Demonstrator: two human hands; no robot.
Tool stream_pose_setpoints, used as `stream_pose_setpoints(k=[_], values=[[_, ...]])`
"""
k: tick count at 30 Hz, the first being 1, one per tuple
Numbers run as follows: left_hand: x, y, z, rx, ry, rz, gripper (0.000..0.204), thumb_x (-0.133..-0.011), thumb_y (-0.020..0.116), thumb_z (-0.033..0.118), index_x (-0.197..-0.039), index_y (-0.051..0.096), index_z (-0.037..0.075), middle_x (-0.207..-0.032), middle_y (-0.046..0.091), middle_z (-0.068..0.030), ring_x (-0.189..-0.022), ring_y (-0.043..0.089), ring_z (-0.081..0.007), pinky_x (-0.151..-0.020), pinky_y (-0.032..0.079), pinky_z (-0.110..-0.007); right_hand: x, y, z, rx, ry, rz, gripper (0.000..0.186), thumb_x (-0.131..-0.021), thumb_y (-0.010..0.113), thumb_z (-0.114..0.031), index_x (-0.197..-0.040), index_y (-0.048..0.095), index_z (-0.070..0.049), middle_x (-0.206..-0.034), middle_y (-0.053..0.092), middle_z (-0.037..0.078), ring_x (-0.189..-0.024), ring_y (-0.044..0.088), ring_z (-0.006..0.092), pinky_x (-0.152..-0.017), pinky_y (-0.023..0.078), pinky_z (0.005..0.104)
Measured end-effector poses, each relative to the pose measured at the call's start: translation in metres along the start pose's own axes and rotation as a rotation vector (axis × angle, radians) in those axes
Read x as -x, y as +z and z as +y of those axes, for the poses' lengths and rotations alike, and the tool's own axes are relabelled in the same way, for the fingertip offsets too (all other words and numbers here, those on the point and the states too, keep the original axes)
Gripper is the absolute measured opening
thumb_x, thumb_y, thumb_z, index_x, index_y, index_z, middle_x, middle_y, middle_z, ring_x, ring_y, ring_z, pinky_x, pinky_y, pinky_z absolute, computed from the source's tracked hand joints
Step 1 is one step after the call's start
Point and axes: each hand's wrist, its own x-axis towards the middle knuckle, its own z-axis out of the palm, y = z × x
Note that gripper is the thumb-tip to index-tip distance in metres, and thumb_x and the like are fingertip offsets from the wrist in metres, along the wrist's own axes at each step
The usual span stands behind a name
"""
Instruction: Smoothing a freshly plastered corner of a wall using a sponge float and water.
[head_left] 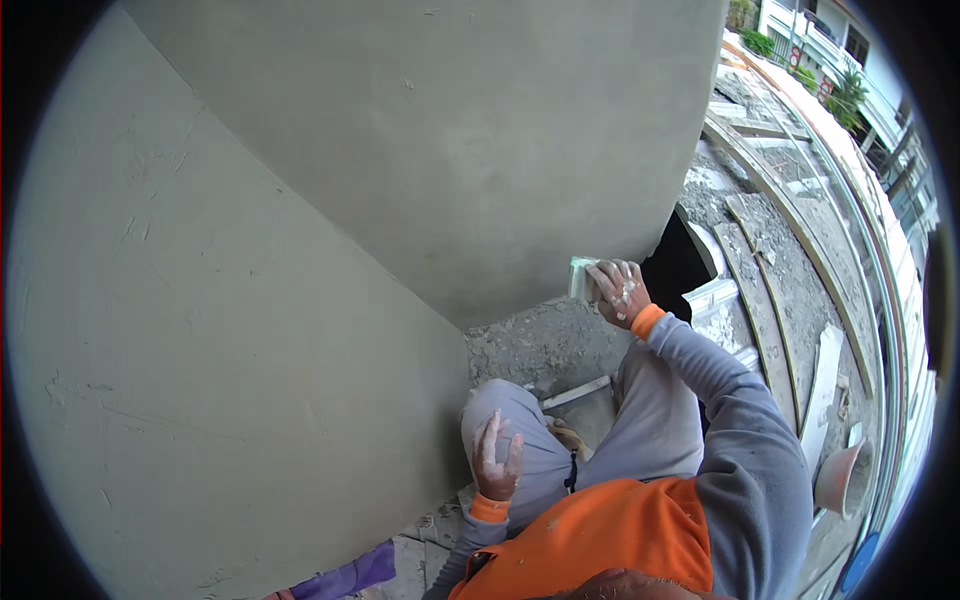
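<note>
Your right hand point(622, 292) has its fingers clamped on the right end of a pale-green rectangular pad point(579, 279), which is at the foot of the facing grey plastered wall point(480, 150), above the rough debris-strewn ledge point(540, 345). Whether the pad touches the plaster cannot be told from this angle. Your left hand point(496, 462) grips nothing visible; its fingers are slightly apart over your left knee point(510, 415). For good contact, set the pad's full face flat to the plaster and press evenly; a tilted edge is likely to score the surface. Use light, overlapping strokes, and ease off near the inside corner, where the left wall point(220, 350) meets the facing one, to avoid gouging either face. Lift the pad clear of loose grit on the ledge, since picked-up grains could scratch the finish. Brace through the left knee rather than leaning on the plaster. One container is in view: a pale pink bucket point(838, 482), tilted, at the right beyond your right sleeve point(745, 440). Its contents cannot be made out.
</note>
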Motion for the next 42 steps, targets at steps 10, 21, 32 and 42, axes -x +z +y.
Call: stream_pose_setpoints(k=[10,21,32,42], values=[[-0.012,0.028,-0.011,0.295,-0.080,-0.026,0.055,-0.096,0.054,0.011,-0.144,0.032,-0.007,-0.140,0.047,-0.0201,-0.108,0.056,-0.0241,-0.091,0.047,-0.034,0.209,-0.201,-0.048,-0.059,0.881,0.511,0.089,-0.062,0.077,-0.030,-0.137,0.042,0.003,-0.120,0.047,0.022,-0.114,0.046,0.0386,-0.101,0.039,0.0455],[-0.035,0.098,0.014,0.431,-0.133,-0.289,0.054,-0.095,0.059,0.007,-0.141,0.035,-0.007,-0.139,0.047,-0.0188,-0.108,0.057,-0.0205,-0.092,0.048,-0.029,0.496,-0.334,-0.065,-0.680,1.535,1.679,0.053,-0.085,0.066,-0.018,-0.130,0.048,0.002,-0.106,0.064,0.007,-0.095,0.062,0.0156,-0.080,0.053,0.0306],[-0.029,0.093,-0.011,0.359,-0.203,-0.292,0.049,-0.093,0.060,0.004,-0.138,0.042,-0.005,-0.137,0.051,-0.0141,-0.093,0.058,-0.0140,-0.082,0.049,-0.025,0.689,-0.400,0.052,-0.670,1.302,2.161,0.043,-0.083,0.068,-0.029,-0.122,0.057,-0.013,-0.116,0.060,0.007,-0.103,0.058,0.0262,-0.081,0.050,0.0440],[-0.013,0.084,-0.040,0.343,-0.296,-0.278,0.051,-0.089,0.067,0.008,-0.135,0.049,-0.001,-0.107,0.060,-0.0089,-0.080,0.058,-0.0091,-0.068,0.047,-0.022,0.691,-0.446,0.085,-0.776,1.291,2.038,0.058,-0.081,0.066,-0.030,-0.133,0.052,-0.009,-0.127,0.057,0.012,-0.112,0.056,0.0342,-0.095,0.045,0.0500]])
